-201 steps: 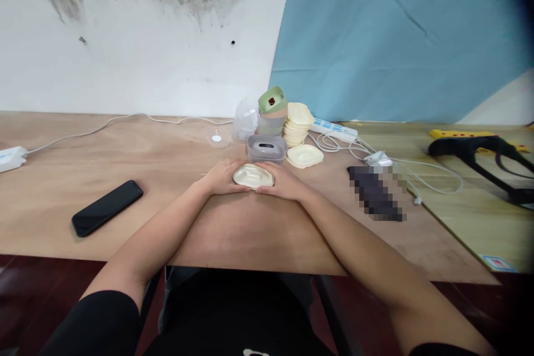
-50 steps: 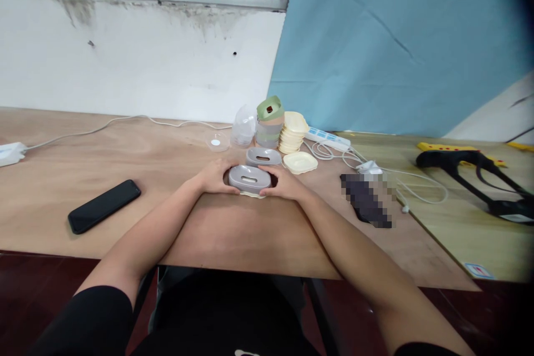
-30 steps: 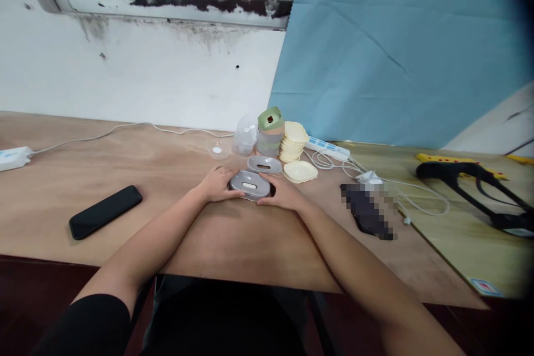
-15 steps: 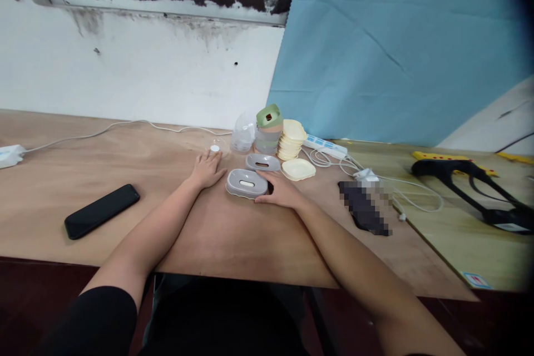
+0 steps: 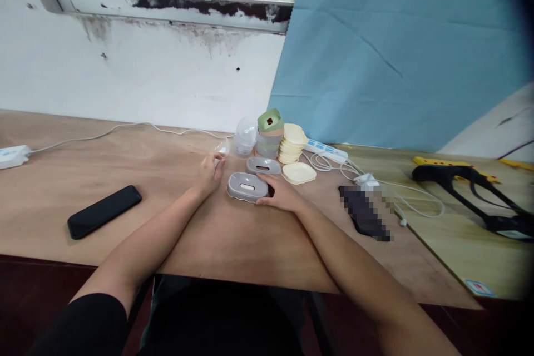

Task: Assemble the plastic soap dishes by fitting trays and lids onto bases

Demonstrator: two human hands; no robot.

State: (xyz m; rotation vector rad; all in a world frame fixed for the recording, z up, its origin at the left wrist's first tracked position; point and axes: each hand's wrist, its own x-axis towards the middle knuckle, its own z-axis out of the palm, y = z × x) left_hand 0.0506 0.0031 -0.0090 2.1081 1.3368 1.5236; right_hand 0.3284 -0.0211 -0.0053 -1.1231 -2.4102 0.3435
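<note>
My left hand (image 5: pixel 212 169) has its fingers curled at the near edge of a clear plastic cover (image 5: pixel 224 147), which is tilted up off the table. The fingertips are partly hidden, but they appear to pinch it. My right hand (image 5: pixel 281 192) wraps thumb and fingers around the right end of a grey slotted dish (image 5: pixel 242 179). This dish rests on the table, with a cream edge showing beneath it. Just behind lies a second grey slotted dish (image 5: pixel 273 166), and a single cream tray (image 5: pixel 298 173) is to its right.
Nested clear covers (image 5: pixel 245 136), a stack of dishes topped by a green one (image 5: pixel 271 120), and stacked cream trays (image 5: pixel 291 150) stand at the back. A power strip (image 5: pixel 325 151) and cables lie right of them. A black phone (image 5: pixel 104 211) is at left, a pixelated dark object (image 5: pixel 367 214) at right.
My left hand has gone from flat with spread fingers to curled, and the clear cover is now tilted up. The right hand stays on the grey dish. The view has shifted slightly.
</note>
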